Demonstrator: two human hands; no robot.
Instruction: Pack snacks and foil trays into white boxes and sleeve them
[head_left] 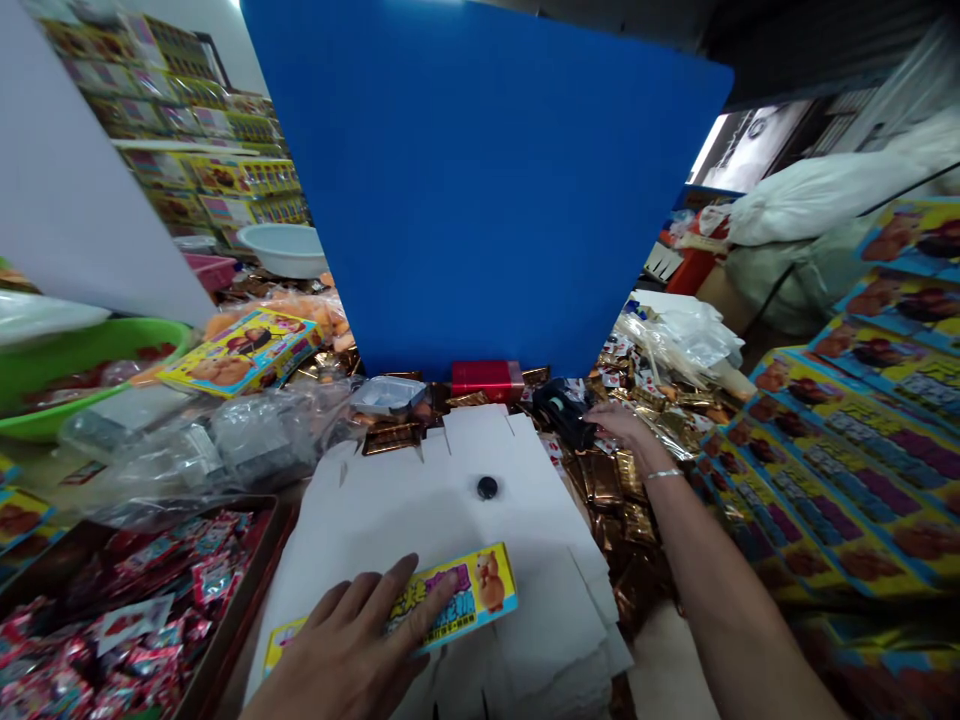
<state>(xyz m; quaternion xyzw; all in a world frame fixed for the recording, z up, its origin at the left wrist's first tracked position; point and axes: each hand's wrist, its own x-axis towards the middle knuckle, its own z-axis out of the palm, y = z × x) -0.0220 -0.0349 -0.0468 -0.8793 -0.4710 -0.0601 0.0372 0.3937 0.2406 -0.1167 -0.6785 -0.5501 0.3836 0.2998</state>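
Note:
My left hand (367, 630) lies over a yellow and blue printed carton (472, 598), its fingers and thumb holding it against the white cardboard sheets (420, 500). Pictures of small brown figures and large lettering cover the carton. Farther off to the right, my right hand (619, 425) has its fingers on the end of a black tape dispenser (564, 412), which lies among gold-wrapped packets (604, 480). Just how the fingers grip it is hard to make out. A small round black piece (487, 487) rests on the cardboard between my hands.
Behind the cardboard rises a blue panel (487, 190), with a red box (487, 380) at its foot. A tray (274, 520) of red-wrapped sweets stands at left, near a green basin (176, 335). Printed cartons (825, 450) are stacked on the right. Clear plastic packs (255, 430) lie left.

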